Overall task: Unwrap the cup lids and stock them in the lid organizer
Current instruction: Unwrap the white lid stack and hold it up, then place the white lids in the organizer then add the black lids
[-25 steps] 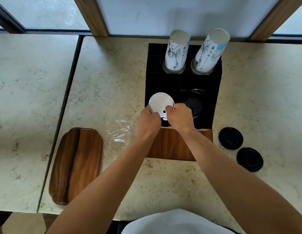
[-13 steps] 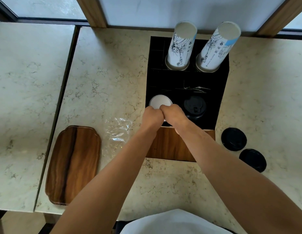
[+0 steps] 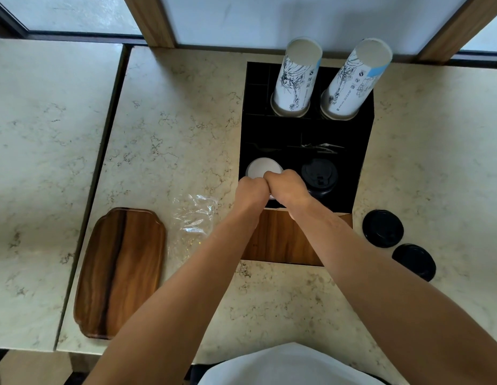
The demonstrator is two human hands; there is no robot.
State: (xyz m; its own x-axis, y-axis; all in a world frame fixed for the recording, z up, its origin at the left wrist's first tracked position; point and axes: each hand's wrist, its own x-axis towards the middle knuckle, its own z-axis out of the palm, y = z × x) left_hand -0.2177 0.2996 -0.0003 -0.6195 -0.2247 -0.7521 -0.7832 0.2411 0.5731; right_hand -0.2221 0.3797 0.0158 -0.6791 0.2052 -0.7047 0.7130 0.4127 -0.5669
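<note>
Over the last second the stack of white lids [image 3: 262, 169] had gone down: earlier it stood tipped and well clear of the black lid organizer [image 3: 364, 151], its round top facing the camera, and by this moment only the far part of that top still showed, sunk into the front-left compartment. The left hand [image 3: 251, 191] and the right hand [image 3: 287, 187] had dropped with it and drawn together until their knuckles touched, both curled over the near edge of the stack; the fingers were hidden beneath, so whether they still clamped the lids or merely pressed on them could not be told. The stack of black lids [image 3: 319, 176] in the neighbouring front-right compartment had not moved, nor had the two loose black lids [image 3: 382, 228] lying on the worktop [image 3: 172, 120] to the right of the organizer. The crumpled clear wrapper [image 3: 193, 218] lay empty just left of the forearms, beside the wooden tray [image 3: 121, 270]. The two sleeves of paper cups [image 3: 296, 79] stood at the back as before. Judging by this, the white lids were unwrapped and all but seated, so what remained was probably to let go of them and deal with the loose black lids.
</note>
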